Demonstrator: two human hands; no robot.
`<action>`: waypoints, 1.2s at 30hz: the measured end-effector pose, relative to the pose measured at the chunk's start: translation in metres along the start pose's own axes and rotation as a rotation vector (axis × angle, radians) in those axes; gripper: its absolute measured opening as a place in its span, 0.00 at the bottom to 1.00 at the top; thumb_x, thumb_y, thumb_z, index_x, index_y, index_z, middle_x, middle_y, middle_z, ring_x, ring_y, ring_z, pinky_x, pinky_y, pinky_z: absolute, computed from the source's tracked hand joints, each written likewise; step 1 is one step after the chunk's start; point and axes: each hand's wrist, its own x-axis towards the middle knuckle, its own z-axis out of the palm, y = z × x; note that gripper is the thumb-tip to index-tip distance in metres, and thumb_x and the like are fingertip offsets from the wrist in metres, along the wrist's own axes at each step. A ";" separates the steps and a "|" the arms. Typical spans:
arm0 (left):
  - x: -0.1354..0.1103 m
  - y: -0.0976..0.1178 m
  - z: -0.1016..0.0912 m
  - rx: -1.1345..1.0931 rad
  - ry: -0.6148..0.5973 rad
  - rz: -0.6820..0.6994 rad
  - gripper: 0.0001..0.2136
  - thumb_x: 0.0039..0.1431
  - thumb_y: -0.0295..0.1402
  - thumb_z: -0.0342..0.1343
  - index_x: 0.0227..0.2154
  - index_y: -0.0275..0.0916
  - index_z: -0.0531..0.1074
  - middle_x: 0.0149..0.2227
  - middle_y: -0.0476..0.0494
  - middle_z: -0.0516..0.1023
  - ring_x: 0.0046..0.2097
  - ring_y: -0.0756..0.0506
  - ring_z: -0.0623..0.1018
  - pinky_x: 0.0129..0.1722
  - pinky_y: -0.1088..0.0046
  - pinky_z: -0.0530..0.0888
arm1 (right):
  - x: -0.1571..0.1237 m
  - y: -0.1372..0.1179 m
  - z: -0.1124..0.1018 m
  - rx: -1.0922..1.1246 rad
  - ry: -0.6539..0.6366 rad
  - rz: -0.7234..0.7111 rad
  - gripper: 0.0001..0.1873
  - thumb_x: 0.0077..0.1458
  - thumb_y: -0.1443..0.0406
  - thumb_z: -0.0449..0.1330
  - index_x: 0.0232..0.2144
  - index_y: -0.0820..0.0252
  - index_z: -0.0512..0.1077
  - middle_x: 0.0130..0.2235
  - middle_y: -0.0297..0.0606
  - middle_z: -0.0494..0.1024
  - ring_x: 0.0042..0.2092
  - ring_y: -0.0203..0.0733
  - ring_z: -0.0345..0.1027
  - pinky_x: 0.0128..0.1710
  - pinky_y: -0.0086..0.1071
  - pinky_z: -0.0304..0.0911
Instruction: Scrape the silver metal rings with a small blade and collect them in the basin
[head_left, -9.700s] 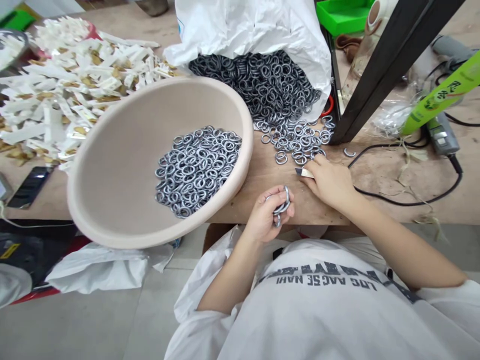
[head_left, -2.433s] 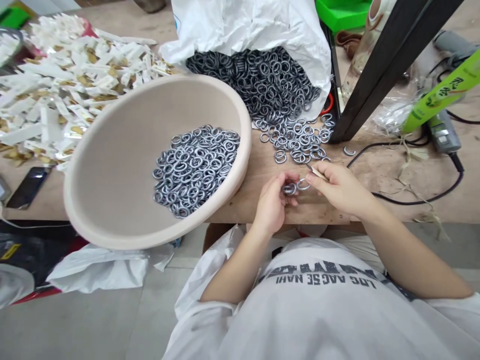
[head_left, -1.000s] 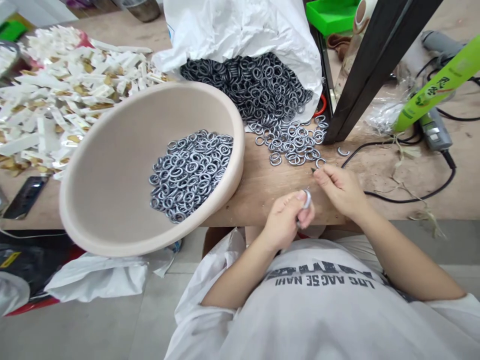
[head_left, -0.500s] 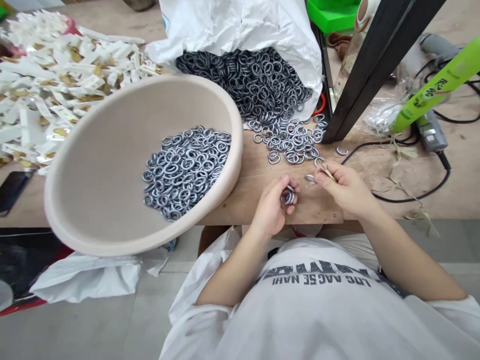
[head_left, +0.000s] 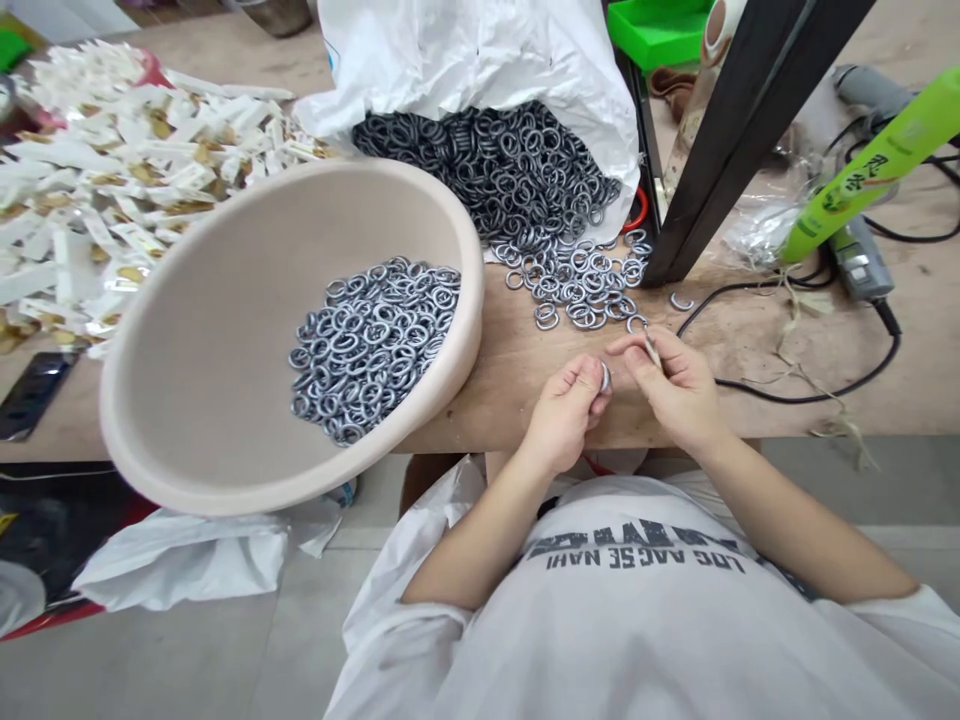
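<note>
My left hand (head_left: 566, 410) is closed, and the edge of a grey metal ring (head_left: 604, 377) shows at its fingertips. Whatever else lies inside those fingers is hidden. Just to the right, my right hand (head_left: 682, 390) pinches a thin, pale stick-like tool (head_left: 653, 352); its tip is too small to make out. The two hands are close together above the table's front edge. Beyond them lies a scatter of loose metal rings (head_left: 589, 285), spilling from a white sack (head_left: 480, 50). A large beige basin (head_left: 195, 330) to the left holds many similar rings (head_left: 375, 345).
White and gold pieces (head_left: 112, 190) are heaped at the far left, with a phone (head_left: 34, 395) below them. A dark metal post (head_left: 720, 150) rises right of the sack. Farther right are a bright green strip (head_left: 862, 180), a grey power tool (head_left: 862, 265) and a black cable (head_left: 817, 395).
My left hand has moved slightly right and turned over, hiding most of its rings. The fingers of my right hand have shifted, and the loose ring beside them no longer shows on the table.
</note>
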 end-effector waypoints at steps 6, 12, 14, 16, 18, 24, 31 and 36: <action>-0.004 -0.007 0.006 -0.009 0.069 0.093 0.24 0.59 0.56 0.58 0.24 0.38 0.66 0.21 0.53 0.63 0.22 0.55 0.58 0.21 0.79 0.55 | 0.004 -0.004 0.001 0.056 -0.080 -0.028 0.13 0.61 0.53 0.64 0.37 0.56 0.78 0.35 0.36 0.75 0.38 0.41 0.69 0.41 0.36 0.63; -0.007 0.005 0.015 -0.107 0.103 0.044 0.27 0.58 0.58 0.57 0.21 0.38 0.61 0.16 0.55 0.57 0.19 0.55 0.54 0.19 0.78 0.50 | -0.003 -0.011 -0.003 -0.175 -0.089 -0.129 0.17 0.67 0.52 0.54 0.32 0.57 0.70 0.32 0.36 0.71 0.35 0.40 0.65 0.36 0.35 0.58; -0.008 0.008 0.018 -0.138 0.163 0.036 0.27 0.56 0.57 0.60 0.20 0.39 0.60 0.16 0.57 0.55 0.18 0.56 0.53 0.18 0.78 0.49 | -0.008 -0.015 -0.004 -0.337 -0.153 -0.208 0.16 0.67 0.54 0.55 0.30 0.57 0.68 0.30 0.34 0.68 0.32 0.38 0.61 0.33 0.34 0.54; -0.008 0.010 0.020 -0.150 0.202 0.034 0.27 0.54 0.56 0.63 0.20 0.39 0.59 0.17 0.57 0.54 0.19 0.56 0.53 0.18 0.78 0.50 | -0.012 -0.018 -0.004 -0.445 -0.171 -0.245 0.17 0.67 0.56 0.55 0.28 0.57 0.65 0.29 0.33 0.66 0.30 0.37 0.59 0.32 0.34 0.51; -0.009 0.010 0.021 -0.158 0.220 0.037 0.28 0.53 0.56 0.64 0.20 0.38 0.59 0.18 0.57 0.54 0.19 0.57 0.53 0.18 0.78 0.51 | -0.014 -0.020 -0.003 -0.500 -0.165 -0.263 0.18 0.66 0.56 0.56 0.27 0.57 0.64 0.28 0.33 0.65 0.30 0.37 0.57 0.31 0.34 0.49; -0.010 0.005 0.021 -0.158 0.242 0.033 0.28 0.53 0.55 0.64 0.21 0.39 0.58 0.19 0.57 0.54 0.20 0.57 0.53 0.18 0.78 0.51 | -0.012 -0.021 -0.004 -0.550 -0.198 -0.258 0.20 0.66 0.55 0.55 0.25 0.57 0.60 0.27 0.33 0.64 0.29 0.37 0.55 0.31 0.35 0.46; -0.010 0.003 0.017 -0.163 0.243 0.025 0.28 0.51 0.55 0.66 0.21 0.39 0.57 0.18 0.58 0.53 0.19 0.57 0.52 0.18 0.79 0.51 | -0.010 -0.025 -0.007 -0.396 -0.309 -0.201 0.22 0.67 0.56 0.55 0.23 0.57 0.58 0.24 0.30 0.63 0.27 0.35 0.55 0.30 0.34 0.45; -0.014 -0.001 0.014 -0.131 0.162 -0.003 0.27 0.53 0.55 0.64 0.20 0.39 0.58 0.16 0.58 0.55 0.18 0.57 0.53 0.18 0.79 0.51 | -0.009 -0.010 -0.006 -0.260 -0.302 -0.059 0.23 0.67 0.53 0.54 0.23 0.57 0.61 0.23 0.29 0.64 0.27 0.35 0.58 0.30 0.33 0.47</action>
